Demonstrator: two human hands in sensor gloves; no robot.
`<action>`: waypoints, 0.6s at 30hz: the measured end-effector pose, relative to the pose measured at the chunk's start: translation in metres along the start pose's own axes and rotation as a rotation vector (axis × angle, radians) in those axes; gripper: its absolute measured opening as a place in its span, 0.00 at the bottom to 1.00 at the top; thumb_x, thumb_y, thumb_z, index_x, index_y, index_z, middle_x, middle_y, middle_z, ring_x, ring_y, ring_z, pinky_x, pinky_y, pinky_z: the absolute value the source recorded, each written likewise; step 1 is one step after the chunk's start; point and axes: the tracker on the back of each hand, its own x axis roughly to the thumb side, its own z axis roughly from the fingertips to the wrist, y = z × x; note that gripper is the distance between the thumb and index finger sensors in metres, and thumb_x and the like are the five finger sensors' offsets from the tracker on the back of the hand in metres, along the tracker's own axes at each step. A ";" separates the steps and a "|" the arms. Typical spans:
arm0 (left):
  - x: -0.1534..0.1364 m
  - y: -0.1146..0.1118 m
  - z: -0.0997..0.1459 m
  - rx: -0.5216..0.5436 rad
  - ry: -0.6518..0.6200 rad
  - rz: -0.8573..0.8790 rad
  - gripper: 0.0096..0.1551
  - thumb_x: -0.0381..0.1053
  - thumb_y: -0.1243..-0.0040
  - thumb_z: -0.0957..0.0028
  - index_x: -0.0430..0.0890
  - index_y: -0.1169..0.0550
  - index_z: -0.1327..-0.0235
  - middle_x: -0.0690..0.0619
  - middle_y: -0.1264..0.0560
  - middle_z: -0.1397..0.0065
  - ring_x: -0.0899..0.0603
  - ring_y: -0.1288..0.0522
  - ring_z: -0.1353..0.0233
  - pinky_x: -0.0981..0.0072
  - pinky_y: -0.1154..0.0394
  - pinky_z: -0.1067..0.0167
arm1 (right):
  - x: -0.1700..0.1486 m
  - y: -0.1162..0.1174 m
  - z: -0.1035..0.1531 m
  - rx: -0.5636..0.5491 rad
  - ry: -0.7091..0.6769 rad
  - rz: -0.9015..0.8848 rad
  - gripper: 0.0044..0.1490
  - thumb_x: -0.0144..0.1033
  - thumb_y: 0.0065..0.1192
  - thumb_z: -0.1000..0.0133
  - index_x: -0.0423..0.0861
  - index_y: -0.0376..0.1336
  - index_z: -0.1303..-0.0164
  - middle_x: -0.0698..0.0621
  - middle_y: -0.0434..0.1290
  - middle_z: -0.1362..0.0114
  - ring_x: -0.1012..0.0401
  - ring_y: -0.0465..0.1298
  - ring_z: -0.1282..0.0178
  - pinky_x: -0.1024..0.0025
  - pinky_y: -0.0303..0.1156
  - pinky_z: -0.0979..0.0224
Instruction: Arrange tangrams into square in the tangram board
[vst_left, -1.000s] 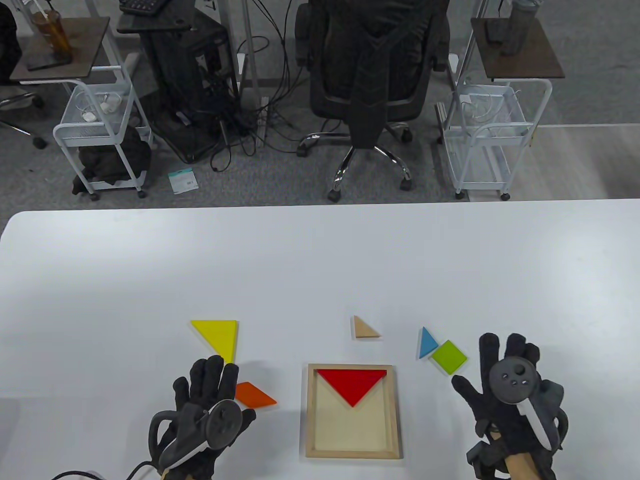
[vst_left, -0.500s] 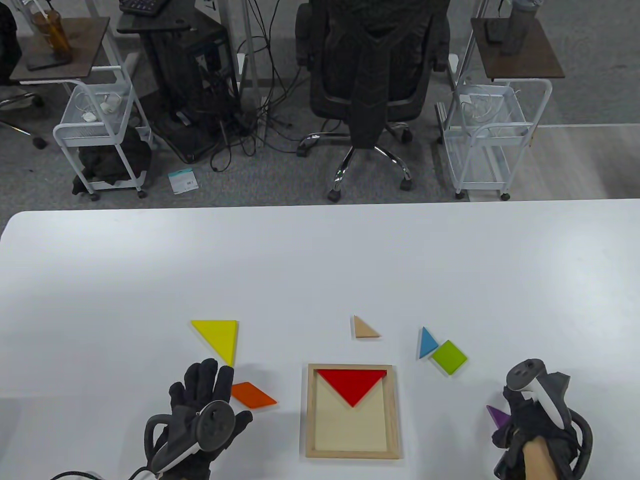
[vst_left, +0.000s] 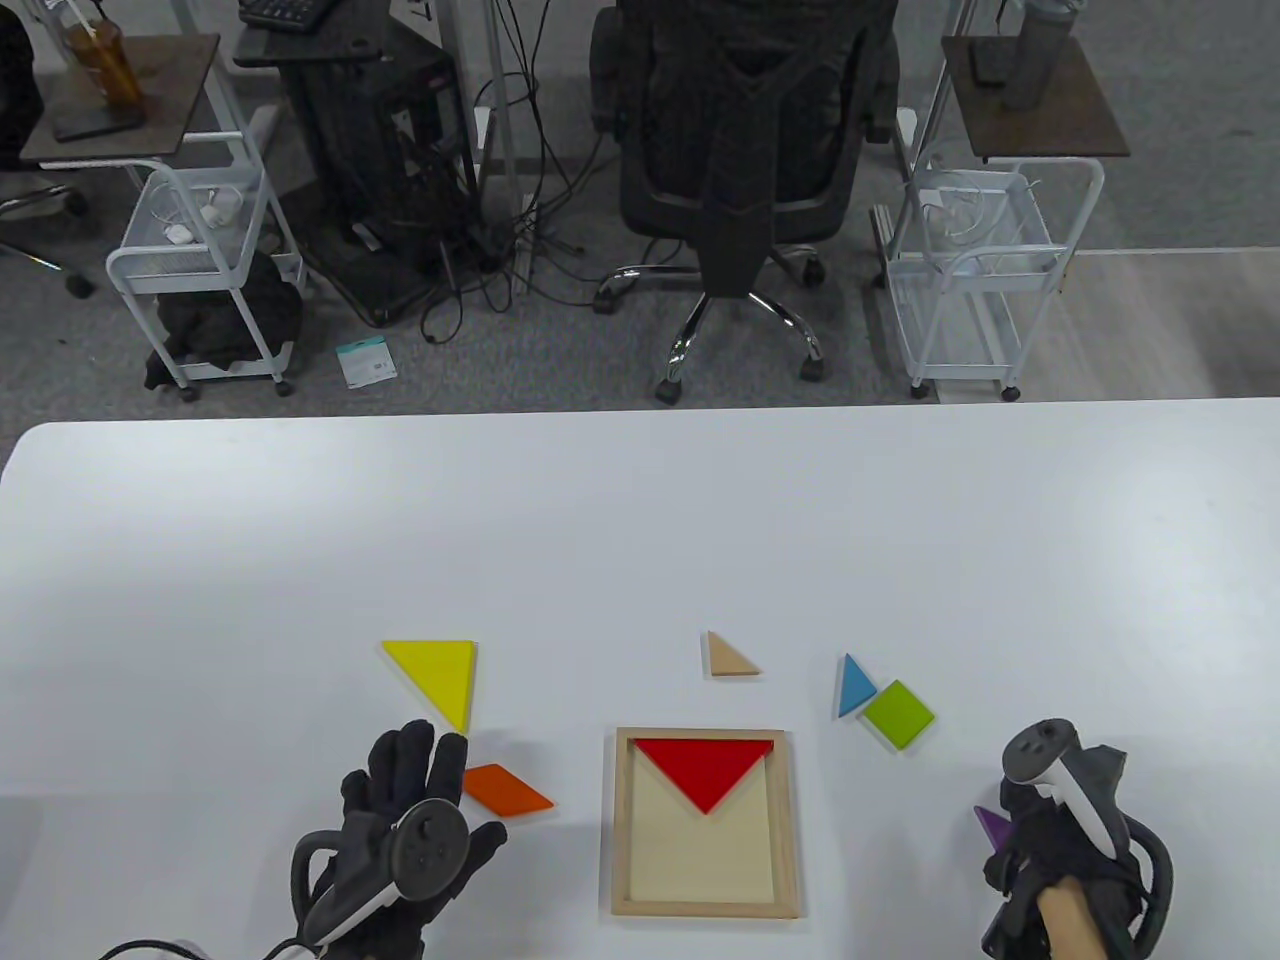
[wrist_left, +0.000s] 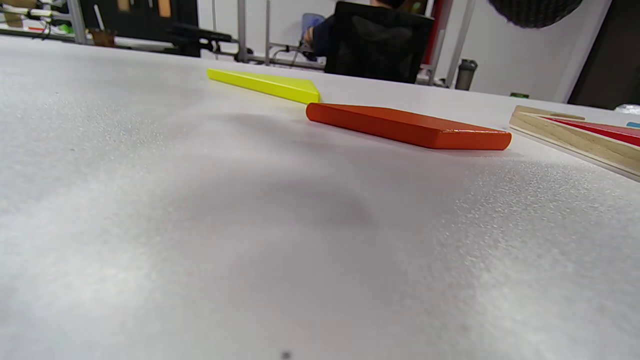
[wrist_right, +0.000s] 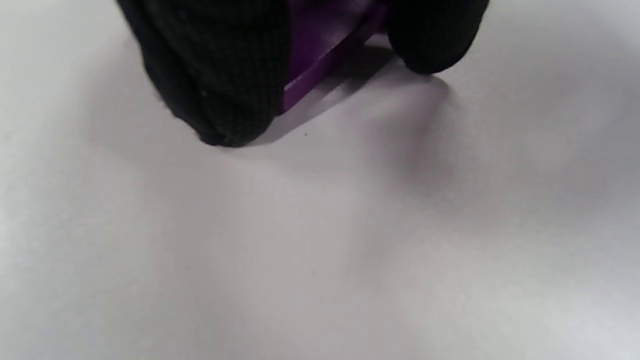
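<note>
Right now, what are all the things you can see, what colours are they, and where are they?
tangram board: 1, pale wood, near table edge, middle
red triangle: 1, red, inside the board's far end
yellow triangle: 1, yellow, left of the board, further back
orange piece: 1, orange, between left hand and board
tan triangle: 1, tan, beyond the board
blue triangle: 1, blue, right of the board, beside the green square
green square: 1, green, right of the board
purple piece: 1, purple, pinched in right hand
table: 1, white
office chair: 1, black, behind the table
left hand: black glove, open
right hand: black glove, gripping
</note>
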 end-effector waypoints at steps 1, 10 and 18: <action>0.000 0.000 0.000 -0.002 -0.001 0.002 0.53 0.71 0.57 0.45 0.42 0.54 0.17 0.29 0.61 0.17 0.21 0.55 0.19 0.21 0.50 0.29 | 0.000 0.000 0.000 -0.005 -0.006 -0.002 0.55 0.36 0.76 0.59 0.64 0.42 0.32 0.34 0.40 0.23 0.31 0.52 0.31 0.55 0.68 0.31; 0.002 -0.002 0.000 -0.002 -0.010 0.002 0.53 0.71 0.57 0.45 0.42 0.55 0.17 0.29 0.61 0.17 0.21 0.55 0.19 0.21 0.50 0.29 | 0.001 -0.001 -0.001 -0.090 -0.037 -0.034 0.50 0.42 0.79 0.61 0.61 0.50 0.34 0.36 0.49 0.27 0.32 0.58 0.37 0.52 0.69 0.31; 0.002 -0.003 0.000 0.011 -0.011 0.006 0.53 0.71 0.57 0.45 0.42 0.55 0.17 0.29 0.61 0.17 0.21 0.55 0.19 0.21 0.50 0.29 | 0.009 -0.002 0.003 -0.147 -0.131 -0.063 0.48 0.45 0.78 0.62 0.63 0.54 0.35 0.39 0.53 0.27 0.33 0.61 0.38 0.53 0.71 0.33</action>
